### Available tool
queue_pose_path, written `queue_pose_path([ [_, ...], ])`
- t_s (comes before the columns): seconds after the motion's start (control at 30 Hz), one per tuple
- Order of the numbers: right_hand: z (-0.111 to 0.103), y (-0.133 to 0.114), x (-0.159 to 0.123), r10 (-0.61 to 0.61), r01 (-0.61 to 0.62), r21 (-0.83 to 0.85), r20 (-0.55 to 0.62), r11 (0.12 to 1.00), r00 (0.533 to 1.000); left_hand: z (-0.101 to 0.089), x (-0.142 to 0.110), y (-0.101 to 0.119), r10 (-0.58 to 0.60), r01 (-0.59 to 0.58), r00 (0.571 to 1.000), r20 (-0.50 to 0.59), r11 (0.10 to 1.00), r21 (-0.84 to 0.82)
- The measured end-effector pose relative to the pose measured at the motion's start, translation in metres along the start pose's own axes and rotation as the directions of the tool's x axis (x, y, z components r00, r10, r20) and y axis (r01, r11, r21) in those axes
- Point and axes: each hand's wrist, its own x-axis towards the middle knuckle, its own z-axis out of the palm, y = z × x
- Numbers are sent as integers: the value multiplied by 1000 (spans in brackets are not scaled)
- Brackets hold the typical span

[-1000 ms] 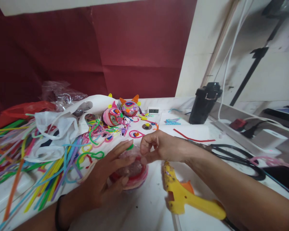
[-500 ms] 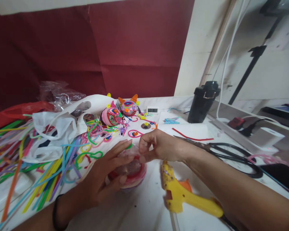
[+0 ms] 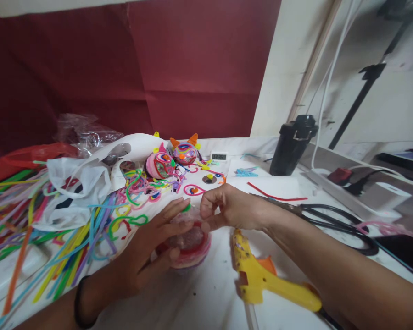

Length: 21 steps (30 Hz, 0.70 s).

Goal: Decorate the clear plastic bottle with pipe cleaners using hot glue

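Note:
My left hand [image 3: 150,250] cups a clear ball [image 3: 192,243] wrapped partly in red and pink strands, fingers spread over its left side and thumb underneath. My right hand [image 3: 227,208] is curled above the ball's top right, its thumb and fingertips pinched against the ball near a small green piece [image 3: 186,208]. What the pinch holds is too small to make out. A yellow glue gun [image 3: 261,277] lies on the white table [image 3: 206,298] just right of the ball, under my right forearm.
Two finished decorated balls [image 3: 174,160] with ears stand behind. Loose coloured strands [image 3: 72,238] and a white plastic bag [image 3: 82,183] fill the left. Black scissors [image 3: 337,220], a red strand [image 3: 275,195], a black flask [image 3: 292,144], a small clock [image 3: 219,156] and a power strip [image 3: 351,183] lie to the right.
Both hands stay on the ball with only slight finger shifts. My right thumb has pressed a little closer to the ball's top.

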Motion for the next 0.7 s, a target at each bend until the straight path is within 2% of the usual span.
queue_pose_path([
  [0.3, -2, 1, -2, -15, 15, -15, 9, 1000, 1000, -10, 9, 11, 6, -7, 1000, -7, 1000, -28],
  [0.53, -2, 3, -1, -18, 18, -12, 9, 1000, 1000, -9, 6, -2, 22, -21, 999, 30, 999, -44],
  [0.7, -2, 2, -1, -8, 9, -34, 12, 999, 1000, -8, 5, -2, 28, -28, 1000, 1, 997, -72],
])
